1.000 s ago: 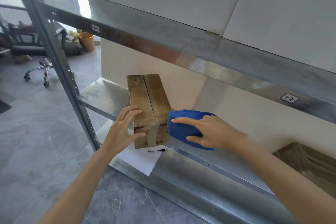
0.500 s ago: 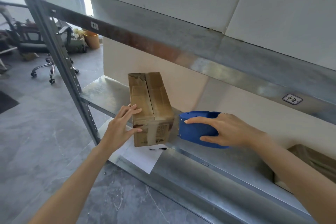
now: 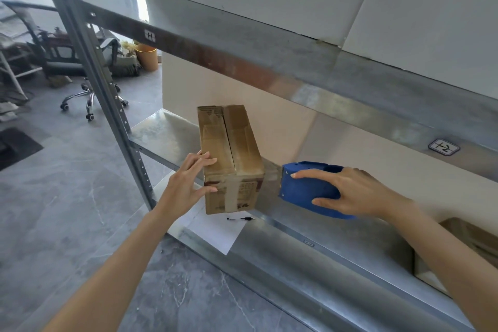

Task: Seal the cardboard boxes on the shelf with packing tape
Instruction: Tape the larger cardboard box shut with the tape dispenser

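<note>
A small brown cardboard box (image 3: pixel 237 140) stands on the metal shelf (image 3: pixel 161 135), its top flaps closed, with clear tape across its near end. My left hand (image 3: pixel 188 186) presses flat against the box's left near corner, fingers straight. My right hand (image 3: pixel 353 191) grips a blue tape dispenser (image 3: pixel 304 186) to the right of the box. A strip of clear tape (image 3: pixel 270 183) stretches from the box's right side to the dispenser.
A second cardboard box (image 3: pixel 471 234) sits at the far right on a lower shelf. A white sheet of paper (image 3: pixel 215 232) and a small pen (image 3: pixel 241 219) lie below the box. The upright post (image 3: pixel 107 105) stands left; an office chair (image 3: pixel 89 67) is beyond.
My right hand has pulled the dispenser to the right, away from the box, drawing tape out. My left hand stays on the box.
</note>
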Motion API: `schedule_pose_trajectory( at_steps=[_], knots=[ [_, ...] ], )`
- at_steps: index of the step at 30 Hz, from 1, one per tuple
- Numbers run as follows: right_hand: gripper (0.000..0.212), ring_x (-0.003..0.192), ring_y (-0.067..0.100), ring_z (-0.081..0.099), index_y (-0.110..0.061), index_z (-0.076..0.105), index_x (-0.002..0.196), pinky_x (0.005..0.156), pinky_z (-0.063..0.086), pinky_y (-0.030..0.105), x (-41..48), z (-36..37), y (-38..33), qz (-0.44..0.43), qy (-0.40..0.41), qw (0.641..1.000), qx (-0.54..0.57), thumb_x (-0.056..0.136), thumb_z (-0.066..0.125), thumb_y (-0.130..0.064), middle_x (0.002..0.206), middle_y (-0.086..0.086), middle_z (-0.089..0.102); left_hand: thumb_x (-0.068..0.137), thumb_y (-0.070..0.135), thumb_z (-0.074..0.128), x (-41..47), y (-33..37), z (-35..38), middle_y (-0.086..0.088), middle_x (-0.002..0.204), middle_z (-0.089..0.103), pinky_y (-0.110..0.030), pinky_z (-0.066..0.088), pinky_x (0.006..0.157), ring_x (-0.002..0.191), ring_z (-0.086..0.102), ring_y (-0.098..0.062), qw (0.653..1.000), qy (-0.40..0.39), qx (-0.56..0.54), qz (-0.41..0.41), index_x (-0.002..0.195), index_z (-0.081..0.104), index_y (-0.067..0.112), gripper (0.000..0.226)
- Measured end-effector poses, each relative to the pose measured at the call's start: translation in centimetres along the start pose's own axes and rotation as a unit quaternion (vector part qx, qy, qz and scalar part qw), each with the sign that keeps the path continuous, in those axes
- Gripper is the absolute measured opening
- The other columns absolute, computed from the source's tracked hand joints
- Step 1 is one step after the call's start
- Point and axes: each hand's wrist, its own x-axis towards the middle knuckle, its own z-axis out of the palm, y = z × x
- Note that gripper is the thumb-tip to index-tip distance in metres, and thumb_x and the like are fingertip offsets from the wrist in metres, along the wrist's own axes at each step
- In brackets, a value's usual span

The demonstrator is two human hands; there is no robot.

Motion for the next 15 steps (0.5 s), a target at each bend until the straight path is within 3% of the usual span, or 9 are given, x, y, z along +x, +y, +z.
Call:
schedule_pose_trajectory(
  at_steps=[1, 3, 4, 6, 7, 11, 15],
  knots=[
    [0.058, 0.044, 0.001, 0.028, -0.061, 0.030, 0.140, 0.052, 0.022, 0.014, -0.1, -0.1, -0.2, 0.003, -0.006, 1.000, 0.000, 0.092, 0.060, -0.046, 0.070, -0.053, 0.041, 0.075, 0.024, 0.083, -0.1, 0.0, 0.0, -0.003, 0.138, 0.049, -0.050, 0.049, 0.102, 0.138, 0.043, -0.023, 1.000, -0.002, 0.001, -0.001, 0.134, 0.056, 0.016, 0.066],
    [0.060, 0.043, 0.000, 0.029, -0.063, 0.029, 0.139, 0.051, 0.023, 0.014, -0.2, 0.0, -0.3, 0.014, -0.009, 1.000, 0.013, 0.091, 0.061, -0.046, 0.075, -0.059, 0.034, 0.075, 0.024, 0.083, 0.0, -0.1, 0.0, -0.004, 0.138, 0.048, -0.049, 0.048, 0.102, 0.139, 0.042, -0.023, 1.000, 0.000, 0.000, -0.002, 0.134, 0.055, 0.016, 0.066],
    [0.061, 0.043, 0.001, 0.031, -0.065, 0.028, 0.138, 0.050, 0.023, 0.014, -0.1, 0.2, -0.1, 0.017, -0.005, 1.000, 0.013, 0.090, 0.061, -0.047, 0.073, -0.055, 0.040, 0.076, 0.024, 0.083, 0.0, -0.1, 0.1, -0.004, 0.139, 0.048, -0.048, 0.047, 0.102, 0.139, 0.042, -0.023, 1.000, 0.000, 0.001, -0.003, 0.134, 0.055, 0.016, 0.065],
    [0.063, 0.043, 0.003, 0.035, -0.068, 0.024, 0.137, 0.050, 0.025, 0.015, 0.1, 0.6, 0.4, 0.021, 0.004, 1.000, 0.009, 0.090, 0.060, -0.048, 0.057, -0.025, 0.051, 0.076, 0.024, 0.082, -0.1, 0.0, 0.2, -0.004, 0.140, 0.047, -0.048, 0.047, 0.103, 0.139, 0.041, -0.024, 1.000, -0.002, -0.001, -0.006, 0.134, 0.055, 0.017, 0.065],
    [0.064, 0.044, 0.004, 0.037, -0.068, 0.022, 0.137, 0.049, 0.027, 0.016, 0.4, 0.9, 0.5, 0.026, 0.005, 1.000, 0.010, 0.090, 0.059, -0.048, 0.049, -0.015, 0.046, 0.076, 0.023, 0.082, 0.0, 0.0, 0.2, -0.004, 0.140, 0.047, -0.048, 0.047, 0.103, 0.138, 0.042, -0.024, 1.000, 0.000, -0.002, -0.008, 0.134, 0.055, 0.017, 0.065],
    [0.061, 0.050, 0.006, 0.042, -0.064, 0.021, 0.140, 0.054, 0.043, 0.026, 2.1, 1.8, 0.2, 0.040, 0.003, 0.999, 0.002, 0.092, 0.055, -0.047, 0.058, -0.011, 0.048, 0.077, 0.023, 0.083, -0.1, 0.0, 0.2, -0.002, 0.140, 0.047, -0.049, 0.046, 0.105, 0.139, 0.041, -0.023, 1.000, -0.004, -0.008, -0.012, 0.135, 0.054, 0.019, 0.065],
    [0.061, 0.052, 0.009, 0.047, -0.060, 0.017, 0.143, 0.054, 0.047, 0.029, 3.3, 3.1, -0.1, 0.047, 0.014, 0.999, -0.020, 0.094, 0.051, -0.048, 0.066, -0.008, 0.056, 0.076, 0.023, 0.083, -0.1, 0.1, 0.2, -0.003, 0.138, 0.048, -0.047, 0.047, 0.103, 0.136, 0.043, -0.023, 1.000, 0.001, -0.011, -0.012, 0.135, 0.055, 0.016, 0.065]
  ],
)
